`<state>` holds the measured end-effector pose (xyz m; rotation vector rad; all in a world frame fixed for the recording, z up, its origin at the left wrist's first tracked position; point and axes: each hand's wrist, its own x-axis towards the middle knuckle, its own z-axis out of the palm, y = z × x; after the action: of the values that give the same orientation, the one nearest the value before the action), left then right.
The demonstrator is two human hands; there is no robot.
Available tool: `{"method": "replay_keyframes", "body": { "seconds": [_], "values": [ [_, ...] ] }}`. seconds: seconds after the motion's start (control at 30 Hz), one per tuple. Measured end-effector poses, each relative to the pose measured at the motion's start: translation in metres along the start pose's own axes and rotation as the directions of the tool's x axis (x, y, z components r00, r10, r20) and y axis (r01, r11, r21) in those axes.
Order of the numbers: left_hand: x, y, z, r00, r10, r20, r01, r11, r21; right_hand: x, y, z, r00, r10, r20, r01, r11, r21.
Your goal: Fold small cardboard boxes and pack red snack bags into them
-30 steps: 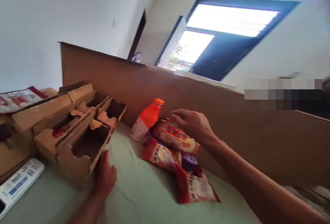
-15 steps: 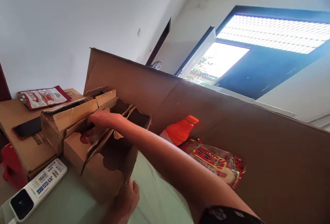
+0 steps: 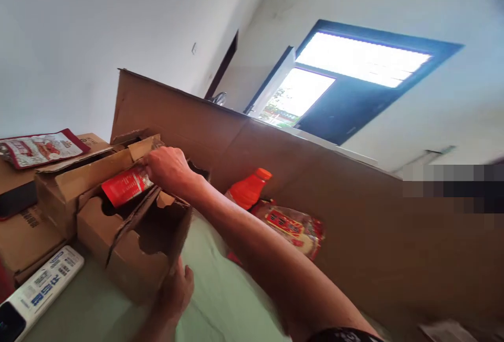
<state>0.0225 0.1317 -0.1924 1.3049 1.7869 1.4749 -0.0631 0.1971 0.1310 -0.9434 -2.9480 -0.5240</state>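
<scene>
Your right grip (image 3: 169, 168) pinches the red packet (image 3: 124, 187) by one end, so steer it clear of the cardboard divider (image 3: 132, 220) while your left hand (image 3: 179, 287), closure unclear, steadies the box (image 3: 136, 268).

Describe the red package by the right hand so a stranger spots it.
Find the long cardboard panel, then the open cardboard boxes before its left end. The red package shows in one opening, held at one end by the right hand; its bright red face sets it apart from the flat pale pouch farther left.
</scene>
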Motion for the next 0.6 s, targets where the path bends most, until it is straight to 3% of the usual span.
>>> {"method": "replay_keyframes", "body": {
  "seconds": [0.17, 0.3, 0.43, 0.6],
  "values": [
    [0.017, 0.0, -0.002, 0.993, 0.114, -0.04, -0.114, 0.993, 0.01, -0.049, 0.048, -0.037, 0.975, 0.175, -0.139, -0.174, 0.985, 0.018],
    [0.031, 0.0, 0.0, 0.986, 0.155, -0.056, -0.155, 0.988, 0.005, -0.117, 0.109, -0.044, 0.906, 0.389, -0.168, -0.388, 0.921, 0.045],
    [0.035, 0.003, -0.003, 0.986, 0.152, -0.067, -0.149, 0.988, 0.037, -0.197, 0.158, -0.015, 0.822, 0.569, 0.033, -0.57, 0.819, 0.064],
    [0.034, 0.008, -0.006, 0.993, 0.09, -0.071, -0.084, 0.993, 0.084, -0.266, 0.182, 0.064, 0.741, 0.618, 0.263, -0.659, 0.744, 0.111]
  ]
}}
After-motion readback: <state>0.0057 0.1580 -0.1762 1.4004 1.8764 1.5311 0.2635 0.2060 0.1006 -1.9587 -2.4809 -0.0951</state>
